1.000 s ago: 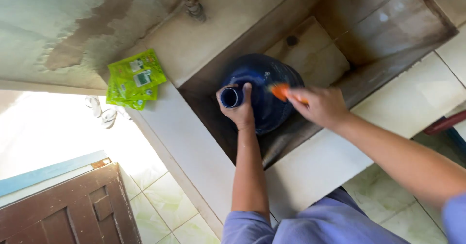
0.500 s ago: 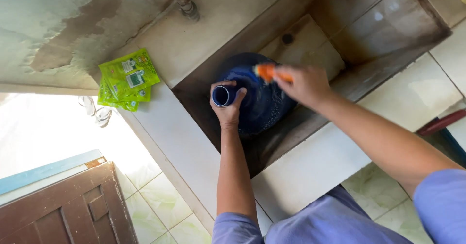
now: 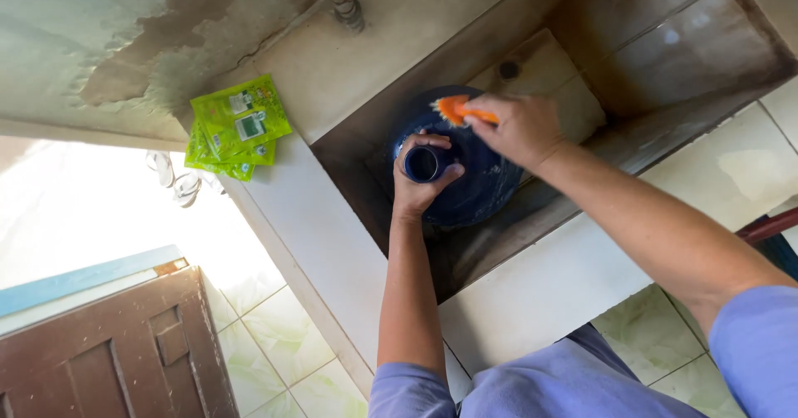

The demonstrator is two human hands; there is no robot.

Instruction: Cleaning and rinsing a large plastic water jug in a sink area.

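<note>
left hand (image 3: pixel 421 187) grips 1 blue jug (image 3: pixel 474 181) neck | right hand (image 3: pixel 517 129) clasps 1 orange brush (image 3: pixel 455 108)

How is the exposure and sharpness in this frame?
Head view: floor at lower left is blown out by sunlight; the sink basin lies in shade, yet the blue jug, orange brush, left hand and right hand stay sharp; wide-angle lens bends edges.
</note>
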